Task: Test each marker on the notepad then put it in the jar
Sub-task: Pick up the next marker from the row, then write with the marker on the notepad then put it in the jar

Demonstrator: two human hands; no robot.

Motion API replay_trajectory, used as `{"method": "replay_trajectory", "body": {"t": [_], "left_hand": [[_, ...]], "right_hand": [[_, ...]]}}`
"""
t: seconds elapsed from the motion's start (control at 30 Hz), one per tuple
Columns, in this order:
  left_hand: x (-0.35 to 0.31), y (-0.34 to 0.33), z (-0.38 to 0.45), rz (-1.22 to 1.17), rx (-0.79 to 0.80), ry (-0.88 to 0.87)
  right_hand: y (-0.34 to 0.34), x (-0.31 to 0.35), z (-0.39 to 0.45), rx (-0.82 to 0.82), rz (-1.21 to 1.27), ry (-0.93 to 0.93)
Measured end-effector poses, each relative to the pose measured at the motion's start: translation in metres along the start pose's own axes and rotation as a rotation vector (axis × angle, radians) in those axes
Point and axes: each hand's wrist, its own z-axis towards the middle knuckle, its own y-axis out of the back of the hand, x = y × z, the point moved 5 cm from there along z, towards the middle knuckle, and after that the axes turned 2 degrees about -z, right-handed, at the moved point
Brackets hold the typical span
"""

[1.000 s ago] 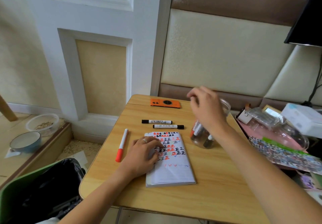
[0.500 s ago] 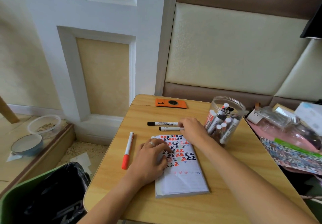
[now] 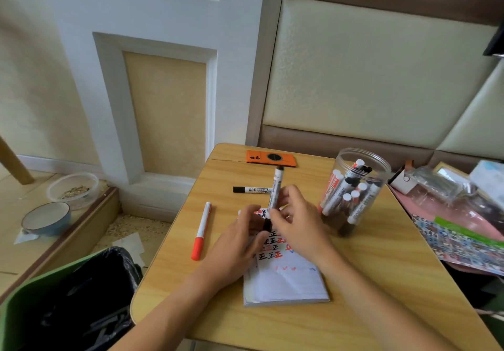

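Presently held marker: a black-capped marker is gripped by the right hand around its white barrel, tilted nearly upright above the notepad.
Cap end: the black cap at the lower end is pinched by the fingers of the left hand; the cap appears to be seated on the barrel, though this is partly hidden.
Step in hand: uncapping is judged to be under way, ahead of a test stroke on the page.
Next move: the cap would need to be pulled straight off, the tip lowered to a bare part of the page, and the notepad kept from sliding.
Notepad: its upper part is covered with black and red test characters; the lower part is largely blank.
Markers awaiting test: a second black-capped marker lies beyond the notepad, and a red-capped marker lies to its left, both well apart from the jar.
Jar: a clear plastic jar stands lidless to the right of the notepad, and many markers are already held in it.
Surface: a small wooden table is used; an orange phone lies at its far edge.
Room: a white panelled pillar and padded wall panels are seen behind; a bin with a black liner stands at lower left, two bowls rest on the floor ledge, and assorted clutter lies to the right.
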Motion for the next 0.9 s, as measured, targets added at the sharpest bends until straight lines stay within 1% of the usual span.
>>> {"method": "replay_trajectory", "body": {"t": [0.1, 0.17, 0.23, 0.3, 0.37, 0.4, 0.47, 0.5, 0.6, 0.67, 0.73, 0.8, 0.9], "left_hand": [[-0.003, -0.001, -0.001, 0.087, 0.006, -0.069], [0.0, -0.001, -0.001, 0.13, -0.005, -0.053], [-0.001, 0.001, -0.001, 0.172, -0.042, -0.067], [-0.006, 0.001, 0.0, 0.27, -0.099, -0.135], [-0.01, 0.001, 0.0, 0.334, -0.118, -0.163], [-0.01, 0.0, 0.0, 0.345, -0.108, -0.158], [-0.006, -0.002, -0.001, 0.367, -0.068, -0.133], [-0.005, -0.004, -0.001, 0.388, -0.046, -0.125], [-0.003, -0.007, -0.001, 0.456, -0.004, -0.11], [-0.003, -0.009, -0.001, 0.459, 0.006, -0.111], [-0.002, -0.01, -0.001, 0.421, 0.025, -0.106], [0.001, -0.012, -0.001, 0.387, 0.057, -0.095], [0.002, -0.011, -0.003, 0.335, 0.06, -0.081]], "right_hand": [[-0.008, -0.008, -0.023, 0.03, 0.188, -0.052], [-0.008, -0.017, -0.029, 0.046, 0.33, -0.115], [-0.005, -0.021, -0.031, 0.083, 0.518, -0.156], [0.0, -0.023, -0.032, 0.093, 0.684, -0.21], [0.006, -0.03, -0.032, 0.068, 0.748, -0.263], [0.009, -0.034, -0.031, 0.068, 0.73, -0.267], [0.015, -0.039, -0.03, 0.105, 0.577, -0.241], [0.019, -0.041, -0.028, 0.125, 0.444, -0.198], [0.03, -0.036, -0.025, 0.119, -0.06, 0.039], [0.027, -0.029, -0.029, 0.142, -0.288, 0.162], [0.013, -0.023, -0.035, 0.178, -0.48, 0.246], [-0.001, -0.019, -0.041, 0.156, -0.605, 0.357], [-0.008, -0.013, -0.043, 0.026, -0.673, 0.469]]}}
